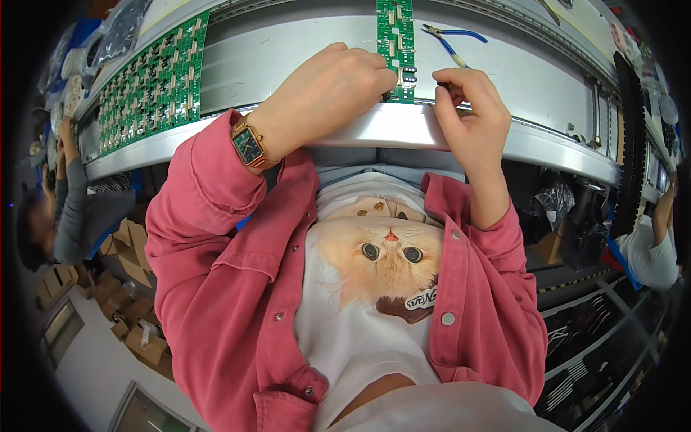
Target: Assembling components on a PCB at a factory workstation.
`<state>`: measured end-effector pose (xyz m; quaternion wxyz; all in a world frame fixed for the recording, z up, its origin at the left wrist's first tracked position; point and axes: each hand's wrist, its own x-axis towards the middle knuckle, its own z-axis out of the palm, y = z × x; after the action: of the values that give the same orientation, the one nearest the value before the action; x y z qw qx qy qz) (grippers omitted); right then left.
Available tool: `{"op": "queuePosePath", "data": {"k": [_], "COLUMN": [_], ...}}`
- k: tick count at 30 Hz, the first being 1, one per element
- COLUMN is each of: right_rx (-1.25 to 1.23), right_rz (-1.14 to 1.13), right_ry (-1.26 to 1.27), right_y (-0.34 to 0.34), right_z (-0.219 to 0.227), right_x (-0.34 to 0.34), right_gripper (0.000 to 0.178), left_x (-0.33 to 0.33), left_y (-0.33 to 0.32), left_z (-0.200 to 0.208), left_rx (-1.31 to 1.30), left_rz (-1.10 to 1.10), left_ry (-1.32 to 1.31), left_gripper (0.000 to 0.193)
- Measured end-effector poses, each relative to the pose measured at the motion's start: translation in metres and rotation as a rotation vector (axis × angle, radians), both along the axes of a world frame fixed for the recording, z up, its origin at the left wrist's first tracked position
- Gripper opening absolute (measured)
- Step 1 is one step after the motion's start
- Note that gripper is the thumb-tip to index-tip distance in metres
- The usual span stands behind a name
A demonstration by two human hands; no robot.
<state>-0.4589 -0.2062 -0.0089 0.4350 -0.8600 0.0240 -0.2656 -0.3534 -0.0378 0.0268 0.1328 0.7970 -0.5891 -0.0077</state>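
A narrow strip of green circuit board [407, 43] lies on the bench in front of me, with pale connectors and small black parts on it. My left hand [349, 81] is closed, its curled fingertips at the board's left edge near the front end; what they pinch is hidden. Just right of the strip, my right hand [475, 108] pinches a small black part [443, 86] between thumb and forefinger, apart from the board. Beyond that hand rests a pair of diagonal cutters [466, 33] with blue handles, jaws toward the strip.
A large panel of populated green circuit boards [155, 83] lies to the left. A silver metal rail [392, 124] runs along the bench's front edge. Other people work at far left [65, 194] and far right [651, 245]. Cardboard boxes [137, 317] stand on the floor.
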Motion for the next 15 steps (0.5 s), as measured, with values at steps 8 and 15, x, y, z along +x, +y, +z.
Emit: {"op": "queuePosePath", "data": {"k": [8,15], "right_rx": [0.006,0.000], "right_rz": [-0.005,-0.007], "right_ry": [-0.011,0.012], "right_y": [0.001,0.001], "right_z": [0.000,0.000], "right_x": [-0.003,-0.004], "right_gripper": [0.017,0.017], "left_x": [-0.005,-0.018], "left_y": [0.001,-0.004], "left_z": [0.007,0.003], "left_rx": [0.012,-0.003], "left_rz": [0.088,0.129], "left_ry": [0.058,-0.115], "left_gripper": [0.006,0.006]}}
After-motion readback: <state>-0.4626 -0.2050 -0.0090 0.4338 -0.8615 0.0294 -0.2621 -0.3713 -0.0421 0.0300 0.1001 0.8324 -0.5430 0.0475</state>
